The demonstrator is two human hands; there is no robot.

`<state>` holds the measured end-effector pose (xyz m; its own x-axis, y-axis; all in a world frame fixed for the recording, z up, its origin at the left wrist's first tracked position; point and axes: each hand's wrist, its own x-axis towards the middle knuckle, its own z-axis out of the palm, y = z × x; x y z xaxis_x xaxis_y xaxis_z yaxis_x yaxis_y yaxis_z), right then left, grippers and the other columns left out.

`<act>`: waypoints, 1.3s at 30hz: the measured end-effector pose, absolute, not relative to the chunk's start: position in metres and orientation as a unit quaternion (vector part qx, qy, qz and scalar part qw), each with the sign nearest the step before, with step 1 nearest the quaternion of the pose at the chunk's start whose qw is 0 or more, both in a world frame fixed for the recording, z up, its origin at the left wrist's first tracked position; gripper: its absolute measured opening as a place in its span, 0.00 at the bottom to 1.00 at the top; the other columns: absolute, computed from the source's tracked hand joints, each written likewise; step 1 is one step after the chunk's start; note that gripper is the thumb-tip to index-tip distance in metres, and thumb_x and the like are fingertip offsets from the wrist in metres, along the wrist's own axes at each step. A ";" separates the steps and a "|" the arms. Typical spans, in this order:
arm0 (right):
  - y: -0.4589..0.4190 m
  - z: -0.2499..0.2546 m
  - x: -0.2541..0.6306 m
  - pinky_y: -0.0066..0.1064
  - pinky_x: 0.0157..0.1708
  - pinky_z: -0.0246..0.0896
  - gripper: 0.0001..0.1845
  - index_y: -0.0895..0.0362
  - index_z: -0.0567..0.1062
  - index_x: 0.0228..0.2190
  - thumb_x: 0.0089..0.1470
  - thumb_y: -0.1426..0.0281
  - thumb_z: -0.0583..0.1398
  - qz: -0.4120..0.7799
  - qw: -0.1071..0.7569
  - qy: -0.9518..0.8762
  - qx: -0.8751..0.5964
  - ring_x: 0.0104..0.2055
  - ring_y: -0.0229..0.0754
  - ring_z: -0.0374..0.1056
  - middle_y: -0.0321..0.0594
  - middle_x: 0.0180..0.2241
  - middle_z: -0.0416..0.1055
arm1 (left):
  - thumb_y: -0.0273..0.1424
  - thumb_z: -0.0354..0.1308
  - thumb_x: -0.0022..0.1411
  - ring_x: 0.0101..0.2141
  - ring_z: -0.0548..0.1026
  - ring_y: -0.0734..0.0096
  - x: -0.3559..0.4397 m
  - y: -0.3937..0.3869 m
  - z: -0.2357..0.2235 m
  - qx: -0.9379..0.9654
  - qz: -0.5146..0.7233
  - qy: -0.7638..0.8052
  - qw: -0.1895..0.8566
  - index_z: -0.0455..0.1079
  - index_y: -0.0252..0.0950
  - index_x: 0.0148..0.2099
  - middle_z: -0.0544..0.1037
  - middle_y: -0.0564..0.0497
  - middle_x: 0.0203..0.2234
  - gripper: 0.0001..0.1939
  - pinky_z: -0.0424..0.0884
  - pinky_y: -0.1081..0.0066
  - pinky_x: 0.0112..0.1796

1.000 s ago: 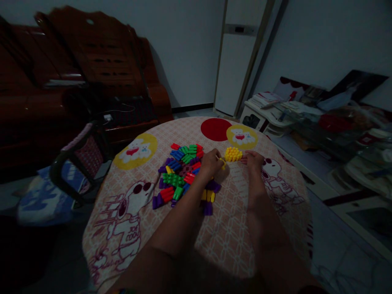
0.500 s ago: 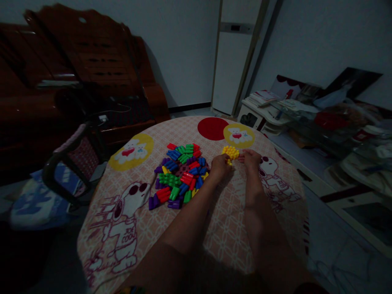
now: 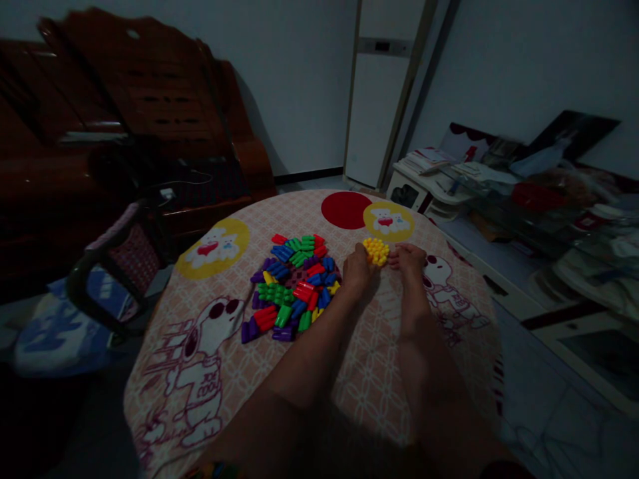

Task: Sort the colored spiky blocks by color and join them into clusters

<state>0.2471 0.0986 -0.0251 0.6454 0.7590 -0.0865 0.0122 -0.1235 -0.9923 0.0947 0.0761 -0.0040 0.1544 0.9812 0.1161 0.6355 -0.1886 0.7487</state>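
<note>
- A home, apparently a living room.
- A glossy, reddish-brown carved wooden settee (image 3: 170,83) stands along a pale wall (image 3: 299,80).
- A tall, white upright unit (image 3: 377,120), resembling a household air conditioner, fills the corner.
- Everyday clutter covers a low, white storage cabinet (image 3: 479,241).
- Multicoloured plastic toy pieces (image 3: 283,315) lie on a round desk (image 3: 374,379) dressed in pink-and-white cartoon-print cloth.

Yellow cluster (image 3: 377,252); toward its eight o'clock, red, blue, green, purple and yellow blocks (image 3: 304,291). Worktop cloth (image 3: 372,359): pinkish, white lattice, red disc (image 3: 345,209) at twelve o'clock.
</note>
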 end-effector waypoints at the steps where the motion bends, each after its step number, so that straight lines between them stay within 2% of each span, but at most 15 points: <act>1: 0.097 -0.023 0.248 0.21 0.12 0.59 0.06 0.57 0.73 0.26 0.51 0.77 0.58 0.313 0.585 -0.293 -0.689 0.13 0.33 0.64 0.30 0.14 0.69 | 0.25 0.64 0.57 0.41 0.78 0.61 0.090 0.075 -0.003 0.707 0.314 0.567 0.283 0.65 0.36 0.48 0.80 0.43 0.40 0.17 0.68 0.68 0.39; 5: 0.088 -0.014 0.257 0.21 0.11 0.58 0.13 0.58 0.70 0.18 0.53 0.75 0.59 0.370 0.498 -0.342 -0.705 0.11 0.33 0.61 0.35 0.12 0.68 | 0.26 0.62 0.57 0.34 0.77 0.67 0.056 0.073 0.006 0.715 0.340 0.539 0.287 0.67 0.36 0.44 0.79 0.49 0.34 0.12 0.69 0.70 0.36; 8: 0.080 -0.007 0.263 0.23 0.15 0.64 0.13 0.60 0.73 0.18 0.53 0.75 0.60 0.455 0.436 -0.375 -0.680 0.14 0.35 0.67 0.41 0.16 0.73 | 0.25 0.60 0.56 0.33 0.77 0.69 0.017 0.075 0.019 0.714 0.361 0.540 0.262 0.69 0.36 0.43 0.80 0.50 0.34 0.10 0.71 0.70 0.37; 10: 0.075 -0.004 0.264 0.24 0.17 0.67 0.11 0.61 0.75 0.20 0.53 0.75 0.60 0.503 0.409 -0.391 -0.653 0.17 0.37 0.71 0.45 0.20 0.77 | 0.28 0.60 0.57 0.35 0.78 0.68 -0.012 0.078 0.029 0.711 0.369 0.548 0.240 0.71 0.36 0.42 0.80 0.49 0.34 0.08 0.72 0.69 0.39; 14: 0.072 -0.004 0.262 0.26 0.20 0.71 0.10 0.63 0.77 0.23 0.53 0.75 0.59 0.549 0.382 -0.411 -0.619 0.21 0.40 0.75 0.50 0.25 0.80 | 0.34 0.60 0.57 0.32 0.78 0.67 -0.068 0.085 0.036 0.659 0.386 0.606 0.223 0.75 0.35 0.41 0.81 0.50 0.33 0.11 0.73 0.70 0.36; 18: 0.072 -0.006 0.261 0.26 0.22 0.72 0.10 0.63 0.77 0.23 0.53 0.74 0.59 0.552 0.387 -0.421 -0.606 0.23 0.41 0.76 0.51 0.28 0.81 | 0.35 0.60 0.56 0.29 0.78 0.68 -0.101 0.086 0.031 0.621 0.392 0.631 0.249 0.76 0.34 0.40 0.81 0.50 0.30 0.12 0.73 0.72 0.31; 21: 0.073 -0.007 0.261 0.26 0.22 0.72 0.11 0.62 0.77 0.23 0.54 0.73 0.59 0.545 0.398 -0.418 -0.608 0.24 0.41 0.76 0.51 0.27 0.80 | 0.35 0.60 0.55 0.27 0.77 0.67 -0.098 0.080 0.032 0.660 0.358 0.591 0.295 0.76 0.34 0.39 0.80 0.51 0.26 0.12 0.72 0.72 0.30; 23: 0.074 -0.009 0.262 0.26 0.22 0.72 0.11 0.62 0.77 0.23 0.54 0.73 0.59 0.544 0.400 -0.417 -0.608 0.23 0.41 0.76 0.50 0.27 0.80 | 0.33 0.59 0.57 0.29 0.78 0.67 -0.082 0.072 0.034 0.712 0.335 0.532 0.313 0.77 0.35 0.40 0.81 0.51 0.27 0.11 0.73 0.70 0.32; 26: 0.074 -0.011 0.265 0.26 0.21 0.71 0.11 0.61 0.76 0.22 0.53 0.71 0.59 0.543 0.402 -0.418 -0.608 0.22 0.41 0.75 0.49 0.24 0.79 | 0.28 0.57 0.58 0.38 0.79 0.66 -0.046 0.061 0.036 0.809 0.289 0.423 0.287 0.79 0.36 0.40 0.83 0.49 0.36 0.10 0.74 0.69 0.42; 28: 0.074 -0.012 0.266 0.26 0.20 0.70 0.11 0.60 0.75 0.21 0.52 0.70 0.59 0.537 0.409 -0.413 -0.611 0.20 0.40 0.73 0.48 0.22 0.78 | 0.24 0.56 0.59 0.42 0.79 0.65 -0.024 0.055 0.031 0.856 0.220 0.388 0.260 0.79 0.36 0.42 0.83 0.46 0.41 0.12 0.73 0.69 0.46; 33: 0.073 -0.009 0.265 0.27 0.17 0.68 0.12 0.58 0.74 0.19 0.51 0.68 0.60 0.526 0.438 -0.390 -0.616 0.17 0.39 0.70 0.45 0.20 0.77 | 0.22 0.54 0.61 0.44 0.79 0.59 -0.007 0.054 0.012 0.877 0.045 0.445 0.176 0.78 0.35 0.45 0.82 0.42 0.42 0.15 0.73 0.66 0.46; 39: 0.072 -0.003 0.261 0.27 0.17 0.67 0.12 0.58 0.73 0.19 0.52 0.69 0.59 0.526 0.442 -0.382 -0.618 0.17 0.39 0.70 0.45 0.20 0.76 | 0.21 0.54 0.58 0.47 0.77 0.58 -0.018 0.056 0.005 0.865 0.041 0.479 0.146 0.76 0.33 0.47 0.79 0.39 0.46 0.15 0.72 0.65 0.48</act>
